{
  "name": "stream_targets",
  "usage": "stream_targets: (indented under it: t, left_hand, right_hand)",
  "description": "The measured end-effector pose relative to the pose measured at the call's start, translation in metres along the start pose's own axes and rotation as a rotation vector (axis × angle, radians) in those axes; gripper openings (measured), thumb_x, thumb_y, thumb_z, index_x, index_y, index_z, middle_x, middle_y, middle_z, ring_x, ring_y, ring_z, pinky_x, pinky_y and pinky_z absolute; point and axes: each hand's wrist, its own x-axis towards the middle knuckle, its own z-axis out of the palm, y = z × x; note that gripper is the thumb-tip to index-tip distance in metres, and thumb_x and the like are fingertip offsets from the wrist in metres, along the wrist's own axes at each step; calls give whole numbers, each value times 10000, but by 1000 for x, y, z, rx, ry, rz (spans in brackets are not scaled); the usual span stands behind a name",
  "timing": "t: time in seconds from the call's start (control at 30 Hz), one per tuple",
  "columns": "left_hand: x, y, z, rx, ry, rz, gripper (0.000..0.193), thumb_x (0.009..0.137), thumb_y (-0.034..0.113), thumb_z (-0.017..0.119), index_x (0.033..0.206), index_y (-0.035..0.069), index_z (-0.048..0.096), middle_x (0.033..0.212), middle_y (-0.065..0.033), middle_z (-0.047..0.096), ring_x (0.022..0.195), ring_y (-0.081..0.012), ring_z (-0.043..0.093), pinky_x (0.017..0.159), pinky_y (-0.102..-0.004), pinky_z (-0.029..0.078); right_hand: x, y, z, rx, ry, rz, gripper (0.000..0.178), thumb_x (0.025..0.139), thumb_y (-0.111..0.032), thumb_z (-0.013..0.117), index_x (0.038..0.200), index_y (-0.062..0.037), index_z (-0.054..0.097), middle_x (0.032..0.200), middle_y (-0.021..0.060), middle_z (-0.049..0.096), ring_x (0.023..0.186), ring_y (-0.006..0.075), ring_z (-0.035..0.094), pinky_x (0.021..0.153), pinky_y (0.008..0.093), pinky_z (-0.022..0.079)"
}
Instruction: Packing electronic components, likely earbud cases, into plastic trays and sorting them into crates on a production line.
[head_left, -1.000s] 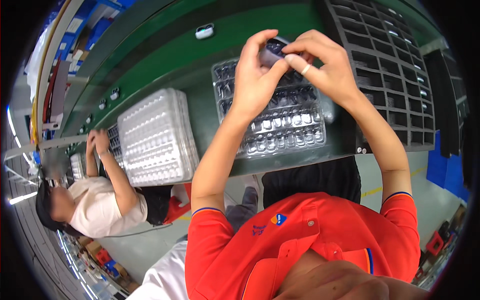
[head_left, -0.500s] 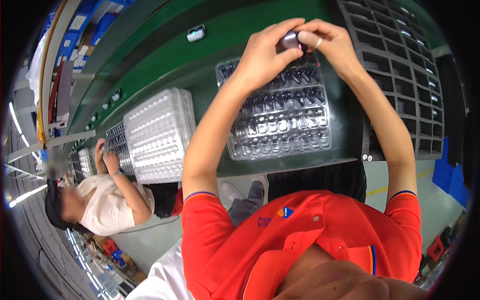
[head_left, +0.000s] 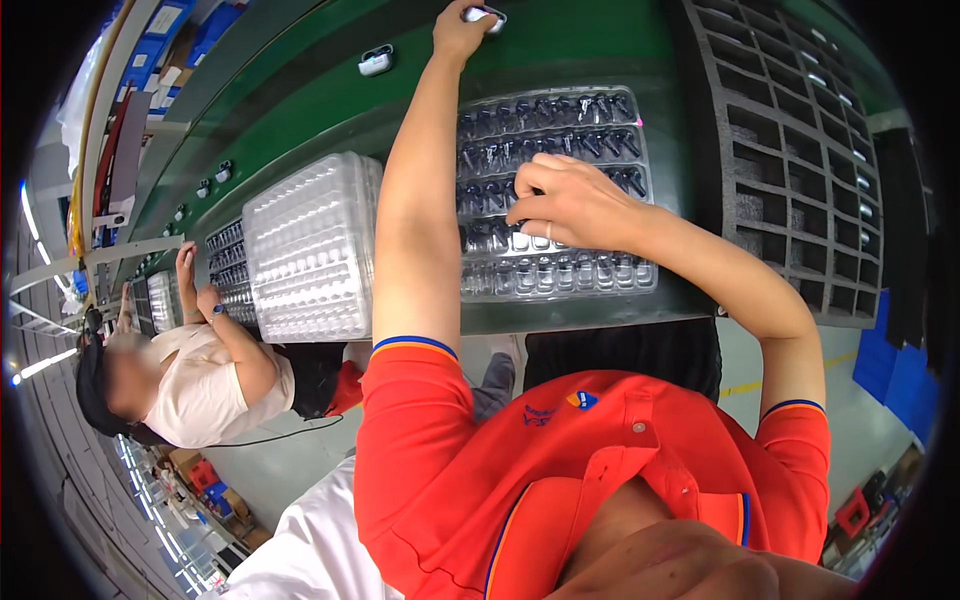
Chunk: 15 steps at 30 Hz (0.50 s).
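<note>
At the far edge of the view my left hand (head_left: 458, 36) has its fingers closed on a small white-and-dark earbud charging case (head_left: 488, 18) on the green bench. My right hand (head_left: 568, 205) is bent over a clear plastic tray (head_left: 600, 284), its thumb and fingertips pinched at a dark earbud in the fourth row. The fingers partly cover that earbud. Dark glossy earbuds (head_left: 605, 144) fill the tray's farther rows. In the nearest row, the cups look clear. My left forearm hides the tray's left edge.
Another earbud case (head_left: 376, 62) sits on the green bench (head_left: 300, 100). Stacked clear trays (head_left: 310, 250) stand left of my tray. At right is a dark foam divider box (head_left: 790, 190). A co-worker (head_left: 205, 385) works farther left, near more small cases.
My hands were together around a dark rounded object above the tray's far edge. They have parted: the left has moved far and left, the right down to the tray.
</note>
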Motion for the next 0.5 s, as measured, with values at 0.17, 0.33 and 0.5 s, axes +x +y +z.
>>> stream_targets:
  t: [0.17, 0.33, 0.5]
  left_hand:
    - [1, -6, -6, 18, 42, -34, 364, 780, 220, 806, 1093, 60, 712, 1024, -103, 730, 930, -212, 698, 831, -325, 546]
    - [-8, 0, -36, 536, 0, 175, 453, 779, 432, 755, 1087, 101, 724, 1015, -177, 722, 1041, -380, 654, 942, -449, 501]
    - [-10, 62, -13, 540, 134, 300, 324, 826, 314, 723, 1059, 90, 725, 967, -156, 722, 983, -353, 670, 908, -440, 515]
  right_hand:
    - [2, -2, 11, -126, 75, -13, 156, 813, -217, 755, 924, -115, 715, 908, 36, 563, 910, 243, 560, 800, 383, 464]
    - [-5, 2, 28, -79, 208, 26, 116, 874, -248, 701, 929, -147, 716, 911, 30, 592, 925, 243, 562, 815, 402, 450]
    - [-18, 6, 36, -179, 126, 3, 149, 829, -303, 714, 786, -161, 702, 866, 32, 590, 927, 247, 566, 806, 411, 443]
